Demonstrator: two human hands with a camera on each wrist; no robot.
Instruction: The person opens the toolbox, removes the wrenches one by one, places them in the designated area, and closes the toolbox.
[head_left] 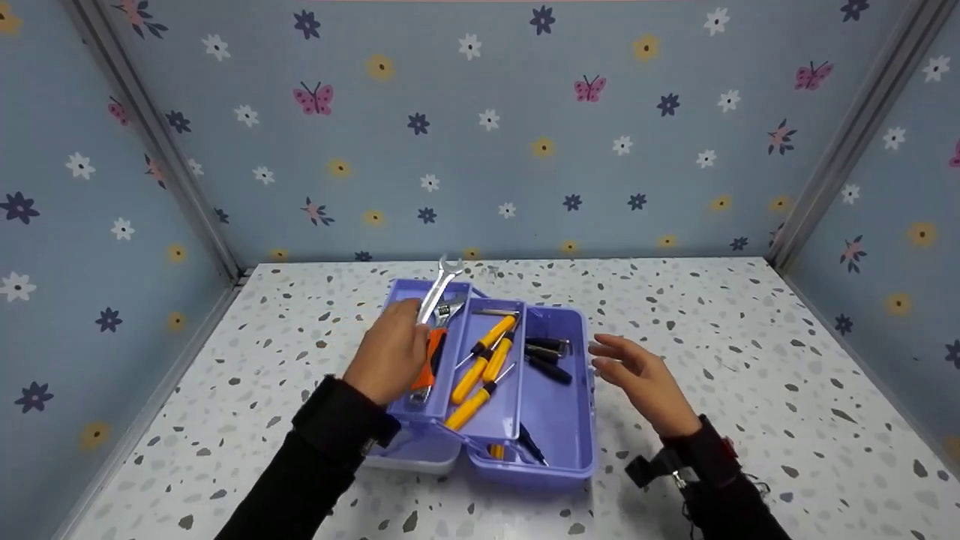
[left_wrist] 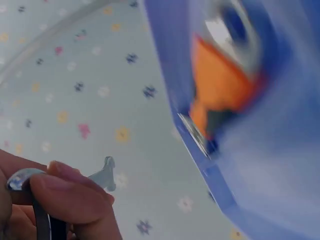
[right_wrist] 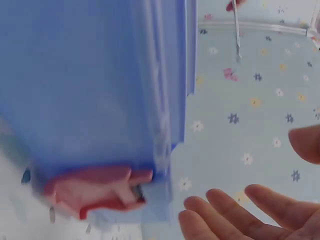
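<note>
My left hand (head_left: 390, 352) grips a silver wrench (head_left: 442, 289), its open-ended jaw pointing up and away, above the left tray of a purple toolbox (head_left: 555, 420). In the left wrist view, fingers curl round the wrench (left_wrist: 102, 176). Below, an adjustable wrench with an orange handle (head_left: 429, 358) lies in that tray. The middle tray holds several yellow-handled screwdrivers (head_left: 471, 405). Black-handled tools (head_left: 551, 367) lie in the deeper right compartment. Just right of the box, my right hand (head_left: 641, 379) hovers with fingers extended and holds nothing.
The toolbox stands unfolded on a white speckled table (head_left: 720, 360). A red latch (right_wrist: 95, 190) shows on its side in the right wrist view. Flower-patterned panels (head_left: 480, 150) enclose the table at the back and both sides.
</note>
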